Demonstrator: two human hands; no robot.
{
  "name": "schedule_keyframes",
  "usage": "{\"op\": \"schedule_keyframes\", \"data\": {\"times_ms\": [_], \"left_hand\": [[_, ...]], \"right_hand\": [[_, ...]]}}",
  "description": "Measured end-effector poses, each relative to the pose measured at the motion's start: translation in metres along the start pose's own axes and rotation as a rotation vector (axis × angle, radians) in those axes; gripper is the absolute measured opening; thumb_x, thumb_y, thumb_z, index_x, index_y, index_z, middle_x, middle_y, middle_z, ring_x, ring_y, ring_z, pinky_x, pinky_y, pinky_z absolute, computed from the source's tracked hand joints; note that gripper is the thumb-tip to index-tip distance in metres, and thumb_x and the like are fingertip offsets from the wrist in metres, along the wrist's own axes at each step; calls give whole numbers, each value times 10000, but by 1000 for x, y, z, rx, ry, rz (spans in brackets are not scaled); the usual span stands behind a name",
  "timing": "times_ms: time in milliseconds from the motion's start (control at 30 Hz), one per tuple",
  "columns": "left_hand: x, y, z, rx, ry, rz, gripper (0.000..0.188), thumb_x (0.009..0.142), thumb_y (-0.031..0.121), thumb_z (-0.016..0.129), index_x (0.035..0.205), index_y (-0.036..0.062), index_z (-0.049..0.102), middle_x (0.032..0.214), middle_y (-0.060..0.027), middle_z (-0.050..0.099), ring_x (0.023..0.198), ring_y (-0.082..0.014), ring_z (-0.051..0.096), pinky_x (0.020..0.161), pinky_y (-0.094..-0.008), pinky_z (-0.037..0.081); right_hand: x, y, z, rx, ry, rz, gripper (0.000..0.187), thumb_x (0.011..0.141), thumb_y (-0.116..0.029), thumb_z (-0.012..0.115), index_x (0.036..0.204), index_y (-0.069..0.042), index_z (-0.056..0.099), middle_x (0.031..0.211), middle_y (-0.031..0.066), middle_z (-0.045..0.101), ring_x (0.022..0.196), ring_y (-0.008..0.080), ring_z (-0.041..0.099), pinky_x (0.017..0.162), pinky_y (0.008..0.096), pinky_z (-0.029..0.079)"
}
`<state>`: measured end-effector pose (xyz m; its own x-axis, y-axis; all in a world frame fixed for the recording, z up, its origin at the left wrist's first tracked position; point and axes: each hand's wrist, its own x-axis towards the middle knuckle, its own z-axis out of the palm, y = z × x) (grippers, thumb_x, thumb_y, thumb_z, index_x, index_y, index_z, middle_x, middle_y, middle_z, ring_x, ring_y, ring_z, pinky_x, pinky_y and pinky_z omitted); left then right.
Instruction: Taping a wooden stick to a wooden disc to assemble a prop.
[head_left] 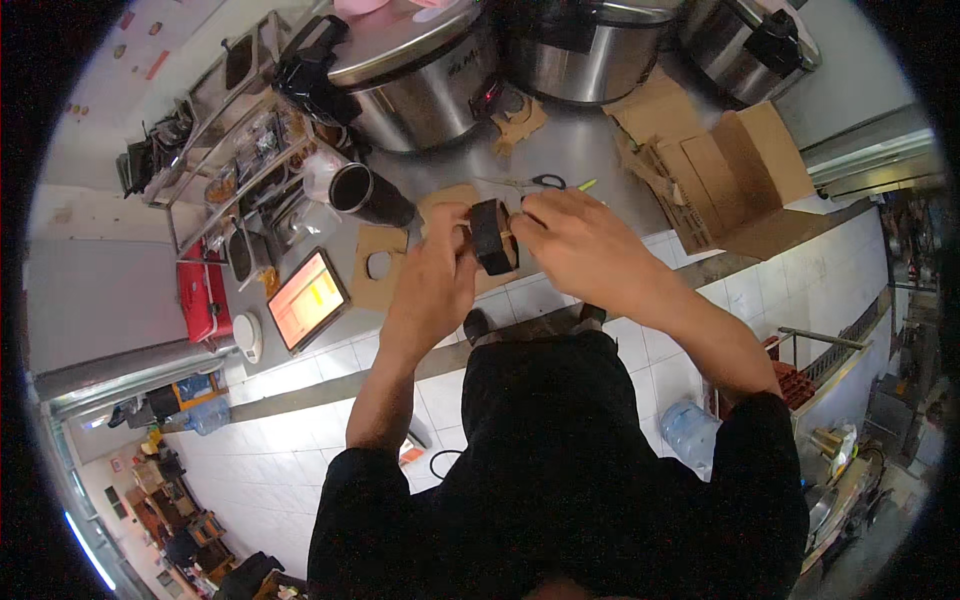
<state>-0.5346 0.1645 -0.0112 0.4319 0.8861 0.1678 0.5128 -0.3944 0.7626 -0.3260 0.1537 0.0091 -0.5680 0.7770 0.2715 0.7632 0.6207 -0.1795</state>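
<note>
Over the near edge of the metal counter [585, 135], my left hand [432, 285] grips a black, ring-like piece [490, 238] by its left side. A brown part shows along its right side; its exact kind is unclear. My right hand [590, 245] is close to the upper right of this piece, with fingers bent and pinched together. Whatever lies between those fingertips is hidden. Just beyond the hands lie scissors [548, 181] with dark handles and a yellow-green pen [588, 185]. Flat cardboard [372, 290] with a round hole lies left of my left hand.
An open cardboard box [705, 180] stands at the right. Large steel pots [420, 105] line the back. Toward the left are a dark tall cup [368, 192], a lit tablet [308, 302], a white scale [247, 337] and a rack of containers [235, 170].
</note>
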Motion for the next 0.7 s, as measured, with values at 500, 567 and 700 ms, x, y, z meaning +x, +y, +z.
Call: {"op": "schedule_keyframes", "data": {"times_ms": [500, 567, 700], "left_hand": [[33, 15, 20, 430, 108, 141, 24, 818, 27, 519, 794, 31, 520, 718, -176, 581, 671, -394, 594, 588, -477, 458], [36, 13, 24, 396, 113, 146, 34, 829, 29, 518, 795, 27, 519, 712, -178, 580, 669, -397, 593, 587, -479, 458], [42, 3, 30, 329, 103, 155, 61, 852, 44, 524, 797, 18, 517, 716, -189, 585, 670, -408, 593, 580, -485, 457]], "right_hand": [[10, 25, 0, 351, -48, 282, 140, 812, -96, 584, 788, 40, 609, 814, 225, 639, 769, 425, 624, 735, 508, 499], [9, 26, 3, 339, -27, 332, 114, 797, -78, 593, 778, 34, 606, 818, 229, 640, 762, 428, 622, 733, 506, 498], [10, 29, 14, 309, 41, 357, 118, 802, -84, 595, 785, 32, 606, 817, 229, 638, 758, 433, 620, 723, 505, 499]]}}
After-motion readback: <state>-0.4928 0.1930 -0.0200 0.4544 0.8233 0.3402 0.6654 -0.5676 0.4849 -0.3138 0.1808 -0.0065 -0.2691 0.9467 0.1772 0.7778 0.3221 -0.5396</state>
